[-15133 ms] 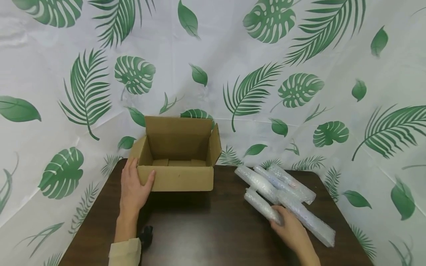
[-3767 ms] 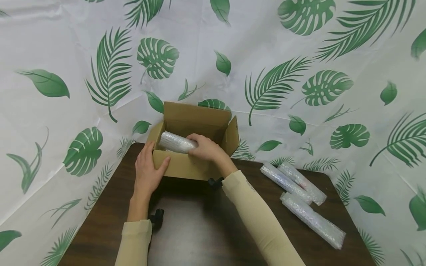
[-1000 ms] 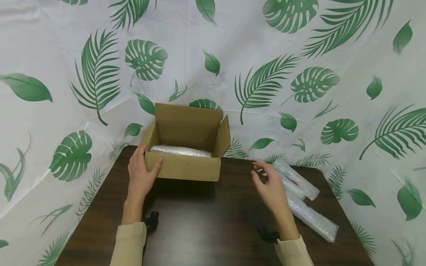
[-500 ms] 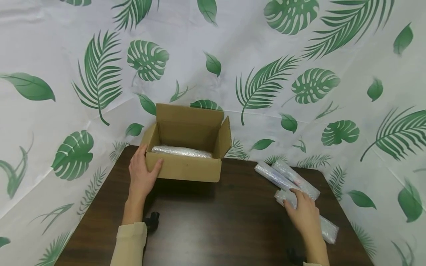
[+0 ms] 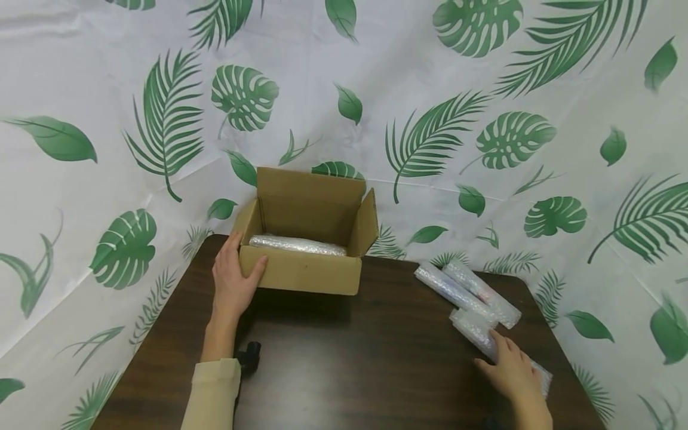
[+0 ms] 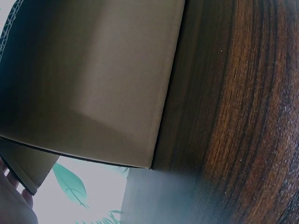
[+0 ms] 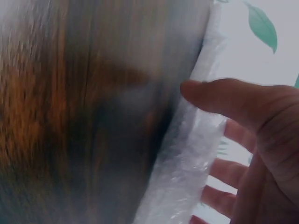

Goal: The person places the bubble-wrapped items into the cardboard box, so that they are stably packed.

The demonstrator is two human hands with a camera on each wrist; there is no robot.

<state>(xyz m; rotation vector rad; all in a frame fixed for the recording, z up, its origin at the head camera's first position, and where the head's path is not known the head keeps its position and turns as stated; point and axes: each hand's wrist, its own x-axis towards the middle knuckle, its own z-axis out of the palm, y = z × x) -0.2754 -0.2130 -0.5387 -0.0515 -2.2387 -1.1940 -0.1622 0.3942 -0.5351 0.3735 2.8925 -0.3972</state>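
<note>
My left hand point(image 5: 235, 280) grips the front left corner of an open cardboard box point(image 5: 301, 272), thumb on the front panel and fingers along the left side. The left wrist view shows the box wall point(image 6: 103, 93) up close. Inside the box, a bubble-wrapped package point(image 5: 298, 245) lies lengthwise, its lower part hidden behind the front panel. At the right, my right hand point(image 5: 513, 367) reaches over another bubble-wrapped package point(image 5: 475, 331). In the right wrist view its thumb point(image 7: 210, 95) is spread on the near side of the bubble wrap point(image 7: 187, 163), the fingers on the far side.
Two more bubble-wrapped packages, one bluish point(image 5: 454, 291) and one with a reddish patch point(image 5: 484, 292), lie side by side behind it. The dark wooden table point(image 5: 333, 370) ends at a white leaf-print cloth point(image 5: 344, 137) at the back. Box flaps point(image 5: 368, 222) stand up.
Earlier my right hand laid a bubble-wrapped package into the box. It has since moved right and down over the front package on the table. The left hand stays on the box.
</note>
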